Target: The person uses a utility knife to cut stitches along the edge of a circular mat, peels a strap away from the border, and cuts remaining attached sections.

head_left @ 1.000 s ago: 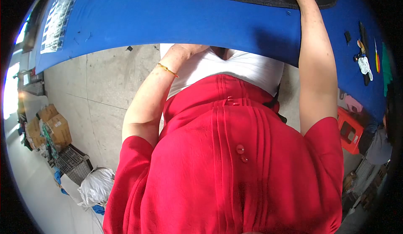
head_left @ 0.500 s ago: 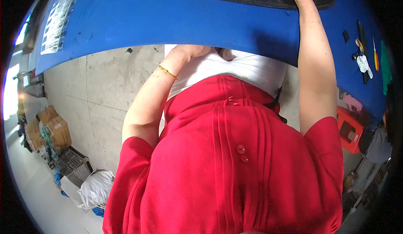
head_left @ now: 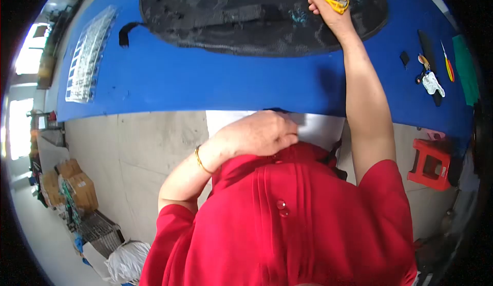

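My right hand (head_left: 333, 18) is closed around a yellow utility knife (head_left: 334, 1), its tip pointing left. It is over the black mesh fabric piece (head_left: 231, 32), which has a rounded edge and bits of teal thread near the hand. Close to my waist, at the table's front edge, my left hand (head_left: 262, 133) has its fingers curled in. Whatever it may hold is hidden, and a small dark thing (head_left: 277, 110) shows just behind it. A short black strap (head_left: 125, 33) lies beside the fabric's left end.
The blue table (head_left: 215, 88) carries a clear plastic sheet (head_left: 90, 55) at left. At right lie a screwdriver-like tool with a red-yellow handle (head_left: 450, 70), scissors (head_left: 424, 62) and a white crumpled piece (head_left: 433, 84). A red stool (head_left: 430, 165) and cardboard boxes (head_left: 79, 186) stand below.
The view has tilted up, bringing more of the black fabric and the knife in my right hand into sight. My left hand has come out from under the table edge, rising in front of my waist.
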`<state>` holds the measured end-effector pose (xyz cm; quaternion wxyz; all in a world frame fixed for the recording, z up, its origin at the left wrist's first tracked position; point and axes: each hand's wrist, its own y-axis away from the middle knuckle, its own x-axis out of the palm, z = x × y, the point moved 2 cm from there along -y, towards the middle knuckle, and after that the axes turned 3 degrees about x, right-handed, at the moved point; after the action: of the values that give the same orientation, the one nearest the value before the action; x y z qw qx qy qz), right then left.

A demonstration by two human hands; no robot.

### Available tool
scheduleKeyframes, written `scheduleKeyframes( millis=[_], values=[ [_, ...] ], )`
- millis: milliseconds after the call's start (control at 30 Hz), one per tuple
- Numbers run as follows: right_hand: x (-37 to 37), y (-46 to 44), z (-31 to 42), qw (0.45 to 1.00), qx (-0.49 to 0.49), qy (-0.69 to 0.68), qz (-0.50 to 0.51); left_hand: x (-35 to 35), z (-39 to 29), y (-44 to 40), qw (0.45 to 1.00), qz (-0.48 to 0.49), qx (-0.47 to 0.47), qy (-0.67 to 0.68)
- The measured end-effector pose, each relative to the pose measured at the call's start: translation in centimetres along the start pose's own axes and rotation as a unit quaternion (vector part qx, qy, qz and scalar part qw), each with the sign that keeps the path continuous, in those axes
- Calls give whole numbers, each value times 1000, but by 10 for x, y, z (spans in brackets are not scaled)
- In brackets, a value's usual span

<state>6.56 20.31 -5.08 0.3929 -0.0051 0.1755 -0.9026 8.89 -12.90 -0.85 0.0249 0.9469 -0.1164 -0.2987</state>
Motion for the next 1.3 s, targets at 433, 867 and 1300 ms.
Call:
scheduleKeyframes(
  millis=[433,867,1300],
  values=[
    [11,8,16,999,46,-1,-19,-136,56,-92,852,-422,-21,-310],
    [14,6,25,991,110,49,-61,-137,84,-84,881,-387,-141,-232],
    [14,15,41,994,106,9,-9,-140,89,-85,886,-391,-149,-198]
  ],
)
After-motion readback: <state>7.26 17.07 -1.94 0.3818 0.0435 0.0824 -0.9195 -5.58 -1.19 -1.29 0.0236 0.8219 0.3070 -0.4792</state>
